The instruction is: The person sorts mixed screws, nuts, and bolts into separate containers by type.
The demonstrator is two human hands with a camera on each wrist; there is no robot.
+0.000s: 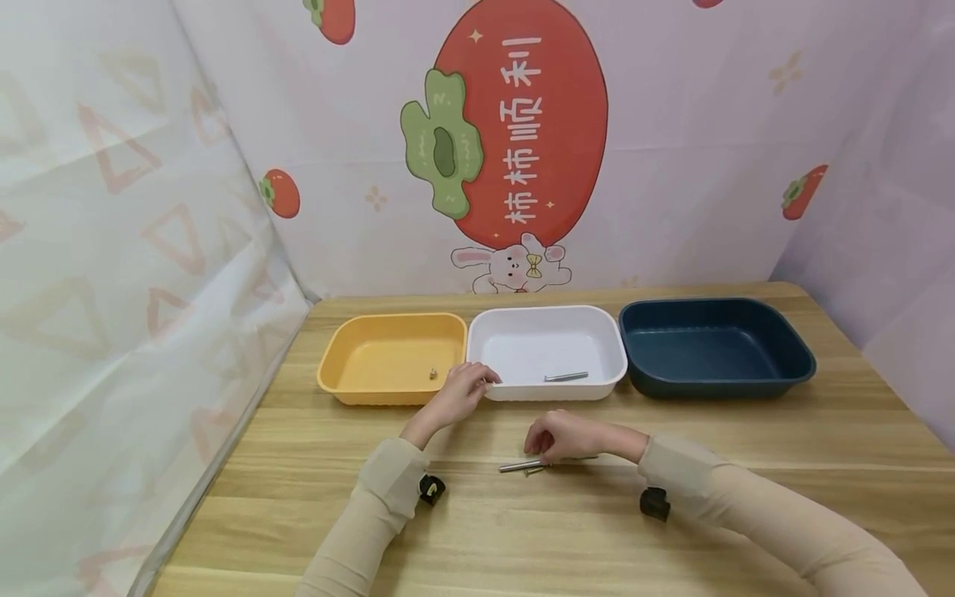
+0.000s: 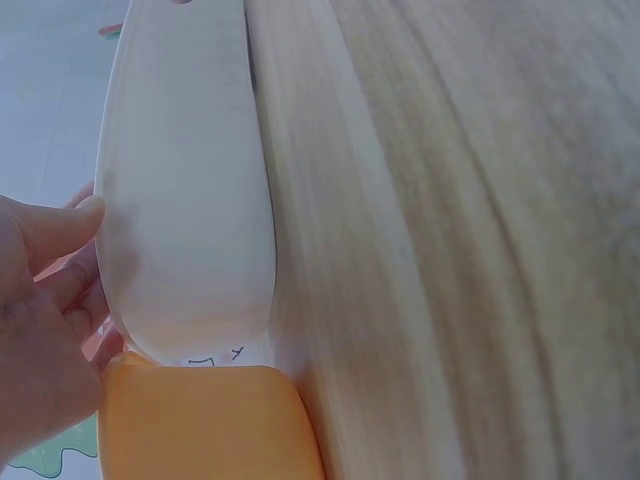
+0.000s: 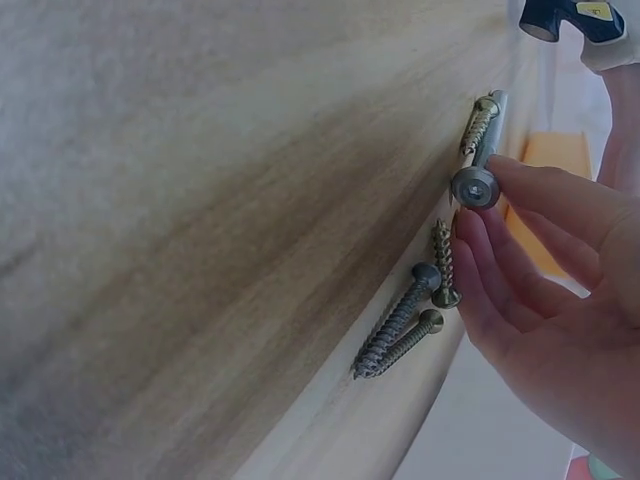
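Note:
My left hand (image 1: 464,390) holds the near-left rim of the white tray (image 1: 537,340); in the left wrist view its thumb presses the outer wall, with the fingers behind the rim. Over the table in front of that tray, my right hand (image 1: 570,435) pinches the round-headed end of a silver bolt (image 3: 475,187). Beside the bolt's shaft lies a brass-coloured screw (image 3: 480,125). Close under the right fingers are another brass-coloured screw (image 3: 443,262), a thick grey screw (image 3: 398,322) and a thinner screw (image 3: 408,343). Inside the white tray lies a silver bolt (image 1: 567,377).
A yellow tray (image 1: 388,356), with a small metal piece (image 1: 433,373) in it, stands left of the white one. The deeper dark blue tray (image 1: 709,352) is on the right. All three stand in a row near the back of the wooden table (image 1: 507,547), before a printed cloth (image 1: 671,207).

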